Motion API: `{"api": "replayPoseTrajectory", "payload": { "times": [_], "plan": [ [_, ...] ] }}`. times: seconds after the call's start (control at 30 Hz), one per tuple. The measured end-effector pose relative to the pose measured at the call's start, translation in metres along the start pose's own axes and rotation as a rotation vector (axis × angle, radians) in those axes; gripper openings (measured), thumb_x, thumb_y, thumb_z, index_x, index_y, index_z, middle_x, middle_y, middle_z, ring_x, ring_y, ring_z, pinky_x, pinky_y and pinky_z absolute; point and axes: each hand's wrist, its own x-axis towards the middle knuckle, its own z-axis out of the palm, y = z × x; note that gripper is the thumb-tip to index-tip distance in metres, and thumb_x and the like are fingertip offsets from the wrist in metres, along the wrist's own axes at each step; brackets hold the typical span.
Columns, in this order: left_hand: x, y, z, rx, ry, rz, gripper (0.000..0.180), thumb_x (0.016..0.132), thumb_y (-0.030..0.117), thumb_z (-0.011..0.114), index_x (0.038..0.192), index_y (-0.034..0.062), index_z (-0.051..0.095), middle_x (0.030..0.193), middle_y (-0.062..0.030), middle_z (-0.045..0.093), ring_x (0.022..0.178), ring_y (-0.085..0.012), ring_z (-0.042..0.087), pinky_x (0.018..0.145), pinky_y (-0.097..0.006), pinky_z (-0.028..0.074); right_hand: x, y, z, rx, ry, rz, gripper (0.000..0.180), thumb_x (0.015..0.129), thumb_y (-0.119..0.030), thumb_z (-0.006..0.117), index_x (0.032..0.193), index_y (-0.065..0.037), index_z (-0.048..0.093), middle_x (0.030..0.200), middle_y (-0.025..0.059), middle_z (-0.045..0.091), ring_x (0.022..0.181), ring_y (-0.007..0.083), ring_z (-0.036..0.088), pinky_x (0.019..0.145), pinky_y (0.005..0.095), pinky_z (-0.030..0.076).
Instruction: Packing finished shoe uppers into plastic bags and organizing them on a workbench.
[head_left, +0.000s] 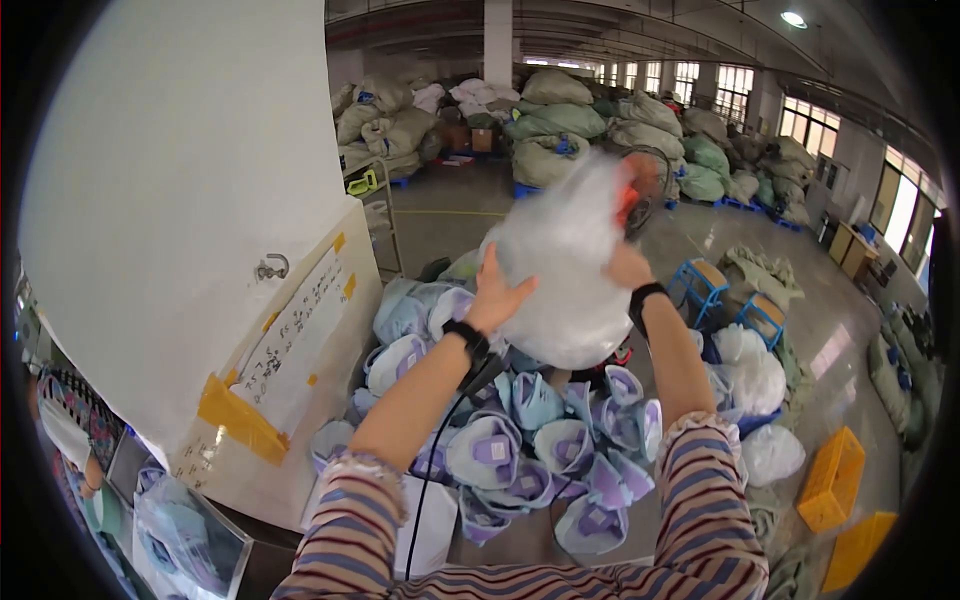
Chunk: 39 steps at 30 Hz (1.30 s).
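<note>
Bag (565,300) above piled pieces (487,450); sacks (558,121) behind; crates (832,480) right.

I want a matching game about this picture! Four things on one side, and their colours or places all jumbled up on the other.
Things:
1. whitish bag
2. crates
3. stools
4. cup-shaped pieces

Colours and places:
A. blue frames
B. pale blue and lilac, in a heap below the hands
C. raised between the left hand and the right hand
D. yellow, at the lower right

Right pairs: 1-C, 2-D, 3-A, 4-B
</note>
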Motion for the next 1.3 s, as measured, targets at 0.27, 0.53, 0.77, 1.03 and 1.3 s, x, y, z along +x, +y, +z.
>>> {"api": "replayPoseTrajectory", "payload": {
  "times": [0.27, 0.53, 0.77, 1.03, 1.3],
  "plan": [
    [0.019, -0.064, 0.041, 0.212, -0.059, -0.647, 0.114, 0.061, 0.047, 0.074, 0.137, -0.0019, 0.004, 0.130, -0.0267, 0.036, 0.124, -0.0385, 0.032, 0.100, -0.039, 0.030, -0.005, -0.004, 0.016, -0.258, 0.104, -0.222, 0.053, 0.073, -0.011, 0.055, 0.124, -0.013, 0.041, 0.108, 0.0205, 0.047, 0.076, 0.0318, 0.061, 0.060, 0.0413, 0.052],
    [-0.025, -0.162, -0.077, 0.250, -0.304, -0.473, 0.053, 0.070, 0.014, 0.066, 0.117, 0.0044, 0.044, 0.085, -0.0100, 0.060, 0.066, -0.0171, 0.060, 0.057, -0.030, 0.050, 0.015, -0.043, -0.020, -0.142, 0.388, -0.845, 0.074, 0.069, 0.007, 0.044, 0.132, -0.030, 0.035, 0.126, 0.0167, 0.041, 0.062, 0.0322, 0.060, 0.054, 0.0371, 0.051],
    [0.038, 0.031, 0.004, -0.336, -0.175, -0.134, 0.028, 0.084, 0.005, 0.051, 0.112, 0.0025, 0.054, 0.104, -0.0052, 0.058, 0.094, -0.0119, 0.053, 0.081, -0.024, 0.042, 0.011, -0.039, 0.078, 0.290, -0.159, -0.821, 0.045, 0.076, -0.003, 0.046, 0.117, -0.022, 0.053, 0.103, 0.0124, 0.058, 0.092, 0.0317, 0.057, 0.075, 0.0367, 0.047],
    [0.055, 0.020, -0.011, -1.421, -0.815, 0.310, 0.032, 0.086, 0.013, 0.054, 0.115, -0.0007, 0.049, 0.104, -0.0103, 0.057, 0.097, -0.0196, 0.056, 0.088, -0.032, 0.043, 0.052, -0.032, 0.164, -0.560, -0.333, -0.273, 0.030, 0.079, -0.027, 0.051, 0.095, -0.005, 0.065, 0.094, 0.0129, 0.065, 0.090, 0.0283, 0.060, 0.079, 0.0368, 0.046],
    [-0.077, 0.113, -0.111, 0.038, -0.479, 0.143, 0.020, 0.087, 0.008, 0.049, 0.102, -0.0008, 0.059, 0.101, -0.0131, 0.059, 0.087, -0.0220, 0.058, 0.071, -0.031, 0.047, 0.049, 0.012, 0.083, 0.184, -0.119, -0.894, 0.048, 0.082, -0.021, 0.056, 0.125, -0.003, 0.044, 0.121, 0.0158, 0.050, 0.113, 0.0280, 0.047, 0.097, 0.0357, 0.035]
  ]
}}
